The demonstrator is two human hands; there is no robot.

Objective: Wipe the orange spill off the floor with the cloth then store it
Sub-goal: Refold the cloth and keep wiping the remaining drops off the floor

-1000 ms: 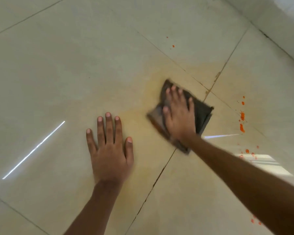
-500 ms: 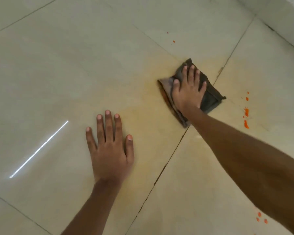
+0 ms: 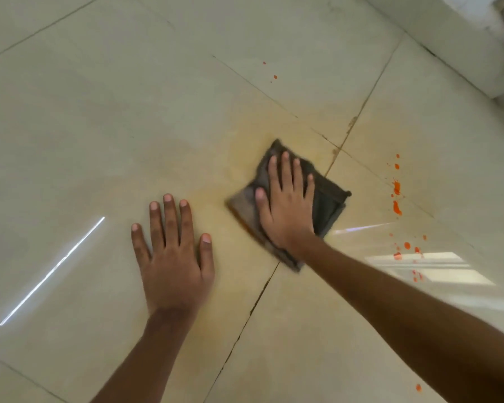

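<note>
A folded dark grey cloth (image 3: 329, 203) lies flat on the pale tiled floor (image 3: 99, 126). My right hand (image 3: 287, 205) presses down on it with fingers spread, palm on the cloth. A faint yellow-orange smear (image 3: 216, 181) stains the tile around and left of the cloth. Bright orange drops (image 3: 396, 196) sit to the right of the cloth, with more drops (image 3: 406, 247) lower down and two tiny ones (image 3: 275, 77) farther away. My left hand (image 3: 172, 251) rests flat on the floor, fingers apart, to the left of the cloth.
Dark grout lines (image 3: 259, 298) cross the floor under and around the cloth. A white wall base (image 3: 463, 45) runs along the upper right corner. Window light reflects on the tile at the right (image 3: 431, 269) and as a thin streak at the left (image 3: 53, 270).
My right hand has slid the cloth back toward me and to the left after pushing it away. My left hand has stayed planted on the floor.
</note>
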